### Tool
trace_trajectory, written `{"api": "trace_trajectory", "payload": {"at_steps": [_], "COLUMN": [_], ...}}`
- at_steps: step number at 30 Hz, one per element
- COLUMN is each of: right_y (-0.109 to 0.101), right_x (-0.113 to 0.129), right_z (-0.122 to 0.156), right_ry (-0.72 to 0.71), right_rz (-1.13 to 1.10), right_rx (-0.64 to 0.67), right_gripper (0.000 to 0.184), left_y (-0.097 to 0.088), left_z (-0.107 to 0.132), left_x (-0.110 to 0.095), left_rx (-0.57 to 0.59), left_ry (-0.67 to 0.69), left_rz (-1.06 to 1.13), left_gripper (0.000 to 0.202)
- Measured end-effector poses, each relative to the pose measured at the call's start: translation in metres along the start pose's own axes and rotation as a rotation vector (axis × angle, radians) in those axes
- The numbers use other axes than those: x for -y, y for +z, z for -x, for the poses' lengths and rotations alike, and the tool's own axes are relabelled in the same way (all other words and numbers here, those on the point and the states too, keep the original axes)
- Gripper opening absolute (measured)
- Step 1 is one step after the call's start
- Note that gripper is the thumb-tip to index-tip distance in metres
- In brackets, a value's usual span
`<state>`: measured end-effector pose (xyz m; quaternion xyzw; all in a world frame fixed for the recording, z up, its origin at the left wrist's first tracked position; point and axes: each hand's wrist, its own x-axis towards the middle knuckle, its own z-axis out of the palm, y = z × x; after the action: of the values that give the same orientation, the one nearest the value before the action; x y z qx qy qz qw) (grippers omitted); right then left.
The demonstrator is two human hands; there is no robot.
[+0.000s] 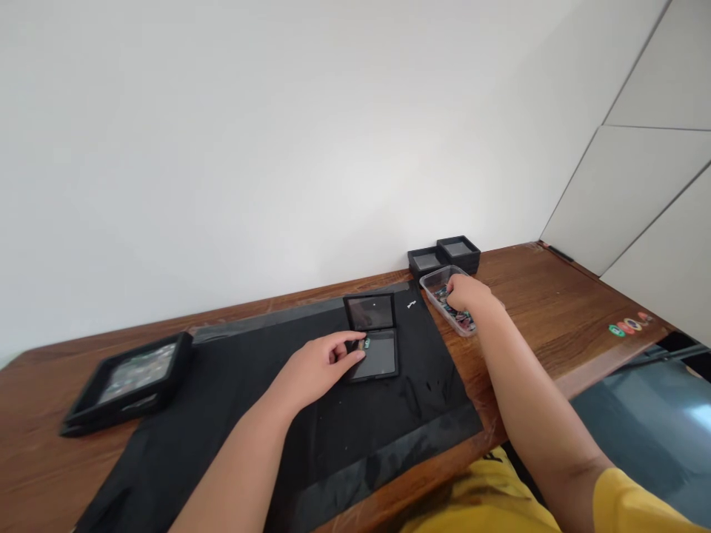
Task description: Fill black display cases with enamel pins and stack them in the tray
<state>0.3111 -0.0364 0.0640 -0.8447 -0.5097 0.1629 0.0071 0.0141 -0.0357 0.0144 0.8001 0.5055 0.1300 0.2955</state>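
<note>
A small black hinged case (pixel 381 354) lies unfolded on the black mat, its clear-windowed lid (pixel 371 312) leaning back. Small colourful pieces (pixel 366 343) sit at the upper left of its window. My left hand (pixel 327 360) rests over the case's left edge, thumb and index finger apart on either side of these pieces, other fingers curled. To the right, my right hand (pixel 471 294) reaches into a clear plastic tub (pixel 432 280) of small multicoloured pieces (pixel 460 318). Its fingers are bent together; their tips are partly hidden, so anything between them cannot be made out.
Black frames (pixel 458 249) are stacked behind the tub against the white wall. At left, a larger black frame (pixel 133 377) holds many small pieces under its window. A white scrap (pixel 411 304) lies on the mat (pixel 238 400). Round stickers (pixel 632 326) mark the wooden table's right edge.
</note>
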Motion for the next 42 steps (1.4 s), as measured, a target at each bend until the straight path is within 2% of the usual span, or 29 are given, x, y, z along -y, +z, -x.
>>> {"api": "trace_trajectory", "payload": {"at_steps": [8,15,20,22,25,27,30,33,36,38,42], "right_y": [0.002,0.012,0.009,0.005,0.002,0.001,0.001,0.002,0.008,0.013,0.025], "right_x": [-0.003,-0.006,-0.009,-0.009,-0.007,-0.001,0.013,0.029,0.043,0.049,0.058], "right_z": [-0.004,-0.012,-0.01,-0.009,-0.009,-0.007,0.006,0.029,0.052,0.061,0.067], "right_ry": [-0.024,-0.204,-0.234,-0.28,-0.457,-0.587,-0.725,-0.834,-0.881,-0.877,-0.858], "right_rz": [0.0,-0.02,-0.077,-0.195,-0.594,-0.916,-1.32,-1.569,-1.667,-1.692,-1.706], "right_rx": [-0.025,-0.048,-0.114,-0.217,-0.397,-0.392,-0.175,0.223,0.574,0.739,0.934], "right_gripper": [0.046,0.042,0.036,0.036,0.033,0.029,0.027,0.032,0.031,0.032,0.033], "left_y": [0.0,0.0,0.001,0.001,0.001,0.0,-0.002,-0.005,-0.005,-0.003,0.004], "left_z": [0.0,0.0,0.0,0.0,0.002,0.003,0.006,0.009,0.013,0.016,0.021], "left_x": [0.0,0.0,0.001,0.001,-0.001,-0.003,-0.008,-0.016,-0.023,-0.027,-0.033], "left_rx": [-0.004,0.007,0.021,0.008,0.001,0.001,-0.057,-0.208,-0.311,-0.399,-0.642], "left_ry": [-0.003,-0.01,-0.01,-0.017,-0.051,-0.067,-0.076,-0.102,-0.071,0.031,0.405], "left_rz": [0.009,0.012,0.003,-0.015,-0.062,-0.085,-0.128,-0.168,-0.129,-0.075,0.025], "left_gripper": [0.052,0.053,0.058,0.06,0.06,0.059,0.058,0.054,0.046,0.041,0.033]}}
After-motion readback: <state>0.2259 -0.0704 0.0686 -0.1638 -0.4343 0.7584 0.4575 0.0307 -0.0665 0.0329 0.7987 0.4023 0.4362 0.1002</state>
